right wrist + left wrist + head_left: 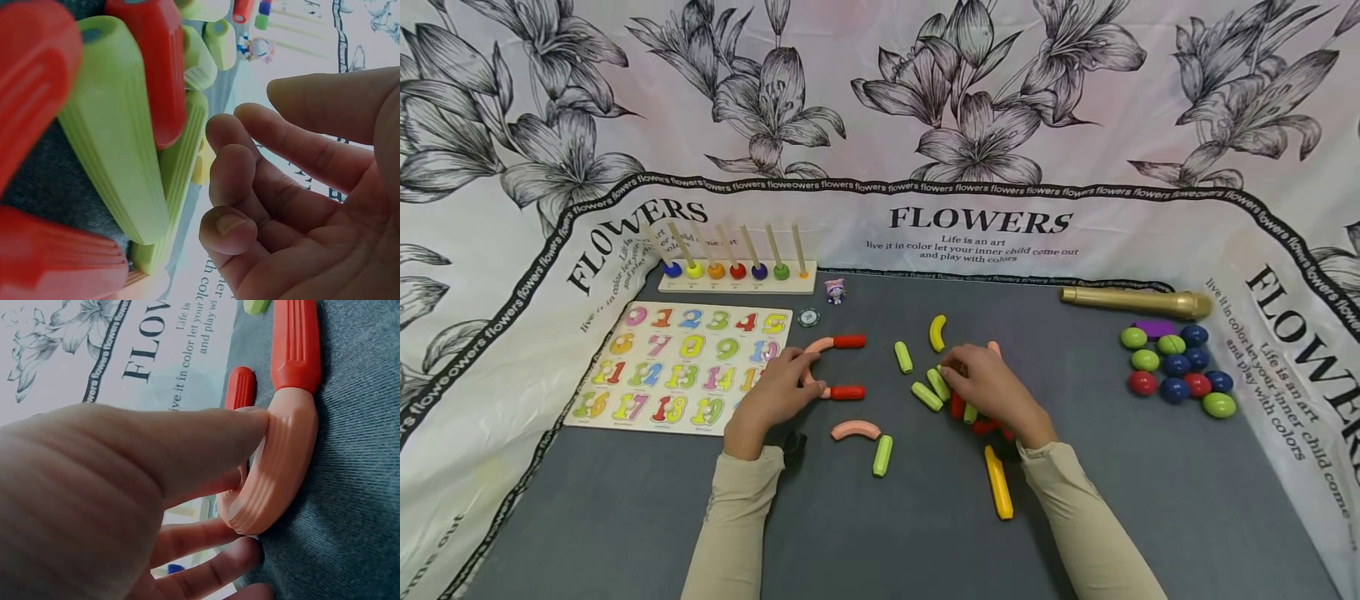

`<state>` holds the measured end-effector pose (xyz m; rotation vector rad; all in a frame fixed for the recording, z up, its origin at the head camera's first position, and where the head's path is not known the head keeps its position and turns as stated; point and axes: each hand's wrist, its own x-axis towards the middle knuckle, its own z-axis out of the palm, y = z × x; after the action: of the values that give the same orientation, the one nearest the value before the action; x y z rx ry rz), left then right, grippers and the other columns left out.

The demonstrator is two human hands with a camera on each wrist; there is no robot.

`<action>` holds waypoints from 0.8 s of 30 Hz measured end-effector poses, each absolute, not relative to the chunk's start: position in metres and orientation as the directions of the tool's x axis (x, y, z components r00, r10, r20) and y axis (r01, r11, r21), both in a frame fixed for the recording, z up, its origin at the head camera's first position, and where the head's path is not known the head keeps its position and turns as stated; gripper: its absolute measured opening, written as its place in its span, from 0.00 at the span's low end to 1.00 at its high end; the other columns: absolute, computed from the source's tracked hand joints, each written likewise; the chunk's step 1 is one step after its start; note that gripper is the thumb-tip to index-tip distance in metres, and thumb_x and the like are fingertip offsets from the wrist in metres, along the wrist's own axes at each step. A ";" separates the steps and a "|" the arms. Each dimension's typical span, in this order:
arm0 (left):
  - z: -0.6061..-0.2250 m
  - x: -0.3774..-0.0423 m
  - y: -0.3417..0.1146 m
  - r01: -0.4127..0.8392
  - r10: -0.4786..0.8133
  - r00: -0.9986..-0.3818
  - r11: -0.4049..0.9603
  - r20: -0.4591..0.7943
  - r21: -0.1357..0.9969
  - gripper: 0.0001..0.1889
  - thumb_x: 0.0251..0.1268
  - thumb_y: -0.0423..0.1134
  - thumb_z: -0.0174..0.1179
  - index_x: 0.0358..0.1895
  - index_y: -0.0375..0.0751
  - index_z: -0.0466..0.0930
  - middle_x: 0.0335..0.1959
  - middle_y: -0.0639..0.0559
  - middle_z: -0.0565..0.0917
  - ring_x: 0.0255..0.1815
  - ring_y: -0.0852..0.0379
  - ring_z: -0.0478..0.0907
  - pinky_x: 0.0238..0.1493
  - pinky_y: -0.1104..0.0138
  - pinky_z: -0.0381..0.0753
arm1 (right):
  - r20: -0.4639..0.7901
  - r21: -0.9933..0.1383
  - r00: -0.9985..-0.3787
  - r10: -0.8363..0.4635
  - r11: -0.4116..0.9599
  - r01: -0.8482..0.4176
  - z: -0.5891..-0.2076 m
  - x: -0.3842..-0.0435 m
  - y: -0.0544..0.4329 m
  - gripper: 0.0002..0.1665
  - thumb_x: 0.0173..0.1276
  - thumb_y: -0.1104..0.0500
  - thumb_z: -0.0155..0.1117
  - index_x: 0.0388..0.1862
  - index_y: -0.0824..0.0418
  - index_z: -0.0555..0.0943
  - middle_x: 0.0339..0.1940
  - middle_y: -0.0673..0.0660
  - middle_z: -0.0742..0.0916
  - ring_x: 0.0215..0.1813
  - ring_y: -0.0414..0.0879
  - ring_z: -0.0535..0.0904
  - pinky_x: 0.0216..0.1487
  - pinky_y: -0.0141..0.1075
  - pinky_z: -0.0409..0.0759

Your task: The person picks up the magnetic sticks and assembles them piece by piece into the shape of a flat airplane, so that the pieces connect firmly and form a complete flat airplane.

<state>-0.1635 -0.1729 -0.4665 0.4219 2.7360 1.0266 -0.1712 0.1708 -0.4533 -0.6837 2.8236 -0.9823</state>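
My left hand [775, 387] pinches a peach curved toy track piece [284, 453], with the thumb against its inner side. A red straight piece [297, 347] is joined to its end. Another peach curve [822, 343] with a red piece [850, 342] lies beyond, the two forming a U-shaped bend. My right hand [992, 387] hovers at a loose pile of pieces, fingers loosely bent and holding nothing. In the right wrist view, green pieces [119, 131] and red pieces [153, 69] lie beside its fingertips. The hand partly hides this pile in the head view.
A number board [700, 392] lies left, before a peg stand with rings [737, 285]. A small figurine [835, 290] stands behind. Loose pieces include a yellow straight one [998, 483] and a peach curve [855, 429]. At right are a gold microphone [1135, 302] and several colored eggs [1176, 365].
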 end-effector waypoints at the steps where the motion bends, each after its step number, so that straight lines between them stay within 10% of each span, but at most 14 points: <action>1: -0.467 -0.163 -0.173 0.195 0.325 -0.943 0.721 -0.076 0.665 0.22 0.75 0.34 0.67 0.69 0.35 0.78 0.56 0.33 0.76 0.47 0.42 0.74 0.45 0.54 0.72 | 0.073 -0.609 -0.897 -0.436 0.692 -0.386 -0.453 -0.171 0.170 0.08 0.78 0.66 0.66 0.48 0.69 0.88 0.40 0.57 0.88 0.38 0.47 0.82 0.44 0.48 0.84; 24: -0.465 -0.174 -0.176 0.247 0.398 -0.913 0.710 -0.087 0.660 0.34 0.74 0.33 0.67 0.80 0.35 0.68 0.44 0.39 0.75 0.44 0.44 0.73 0.44 0.53 0.73 | 0.080 -0.605 -0.923 -0.377 0.717 -0.345 -0.453 -0.175 0.192 0.08 0.79 0.66 0.66 0.49 0.68 0.88 0.40 0.57 0.88 0.36 0.47 0.80 0.38 0.45 0.81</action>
<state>-0.1740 -0.1761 -0.4648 0.5157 2.6944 0.9926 -0.1751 0.1919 -0.4531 -0.6028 2.8656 -0.9944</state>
